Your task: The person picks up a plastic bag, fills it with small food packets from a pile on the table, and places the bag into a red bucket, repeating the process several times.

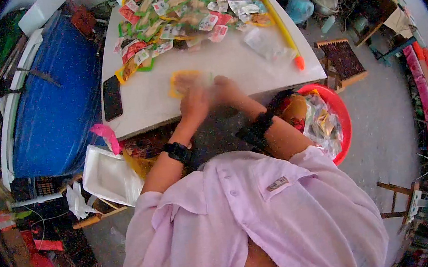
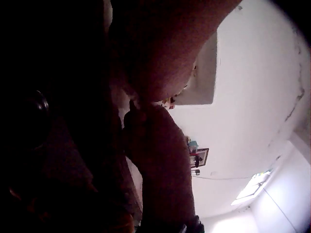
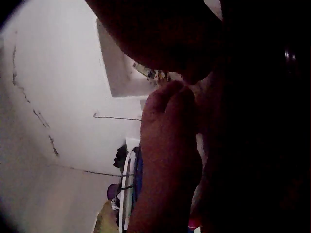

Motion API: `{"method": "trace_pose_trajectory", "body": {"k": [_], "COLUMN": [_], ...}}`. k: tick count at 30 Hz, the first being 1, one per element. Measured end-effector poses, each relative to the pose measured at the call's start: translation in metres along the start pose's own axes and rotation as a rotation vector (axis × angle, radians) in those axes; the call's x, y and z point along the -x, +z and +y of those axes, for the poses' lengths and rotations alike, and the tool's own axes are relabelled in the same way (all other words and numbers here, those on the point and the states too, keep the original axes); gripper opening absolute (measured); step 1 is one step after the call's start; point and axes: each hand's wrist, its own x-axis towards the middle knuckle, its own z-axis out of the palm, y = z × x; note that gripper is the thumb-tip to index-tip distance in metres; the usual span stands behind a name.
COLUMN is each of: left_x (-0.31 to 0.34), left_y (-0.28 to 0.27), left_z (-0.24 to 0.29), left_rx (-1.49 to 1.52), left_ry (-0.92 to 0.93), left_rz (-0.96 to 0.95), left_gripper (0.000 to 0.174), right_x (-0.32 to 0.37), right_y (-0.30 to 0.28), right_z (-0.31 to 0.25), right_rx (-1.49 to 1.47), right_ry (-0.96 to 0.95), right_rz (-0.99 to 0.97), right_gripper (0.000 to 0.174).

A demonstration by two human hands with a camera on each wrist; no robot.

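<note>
A small yellow-edged food packet (image 1: 180, 79) is held just above the near part of the white table (image 1: 155, 100). My left hand (image 1: 196, 105) grips it from the near side, its fingers covering part of the packet. Close beside it, my right hand (image 1: 230, 92) has curled fingers and pinches the packet's right end, which is blurred. In the left wrist view the right hand (image 2: 155, 133) shows dark, its fingertips meeting the left hand. The right wrist view has the left hand (image 3: 170, 111) with thumb and finger drawn together; the packet is hidden there.
Many colourful packets (image 1: 190, 17) are heaped across the table's far half. A black phone (image 1: 112, 97) lies at the left edge. Clear plastic bags (image 1: 266, 46) and a yellow stick (image 1: 280, 23) lie on the right. Below stand a red basin (image 1: 347, 118) and a white foam box (image 1: 108, 174).
</note>
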Motion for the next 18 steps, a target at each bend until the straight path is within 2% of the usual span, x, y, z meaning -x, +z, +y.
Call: {"method": "trace_pose_trajectory", "body": {"k": [1, 4, 7, 12, 14, 16, 17, 18], "left_x": [0.001, 0.001, 0.002, 0.009, 0.008, 0.005, 0.005, 0.005], "left_y": [0.002, 0.001, 0.0, 0.007, 0.009, 0.011, 0.012, 0.013], "left_z": [-0.001, -0.003, -0.01, -0.014, -0.014, -0.014, -0.014, -0.015], "left_rx": [0.005, -0.012, -0.047, -0.114, -0.127, -0.163, -0.182, -0.171], "left_ry": [0.035, 0.052, 0.068, 0.074, 0.11, 0.099, 0.093, 0.111], "left_rz": [0.035, 0.027, 0.009, 0.079, 0.136, 0.159, 0.17, 0.19], "left_gripper": [0.02, 0.018, 0.018, 0.012, 0.011, 0.011, 0.011, 0.011], "right_x": [-0.004, 0.001, -0.014, -0.045, -0.041, -0.047, -0.058, -0.07], "right_y": [0.003, -0.01, -0.012, -0.077, -0.079, -0.082, -0.08, -0.08], "right_z": [-0.007, -0.023, -0.023, 0.002, -0.005, -0.003, 0.011, 0.025], "right_rx": [-0.076, 0.625, 0.651, 0.845, 0.215, -0.132, -0.173, -0.033], "right_ry": [0.045, -0.529, -0.464, -0.83, -0.29, -0.075, -0.132, -0.275], "right_rz": [0.03, -0.177, -0.368, -0.13, -0.092, -0.048, -0.031, -0.002], "right_gripper": [0.02, 0.019, 0.018, 0.012, 0.011, 0.01, 0.01, 0.01]}}
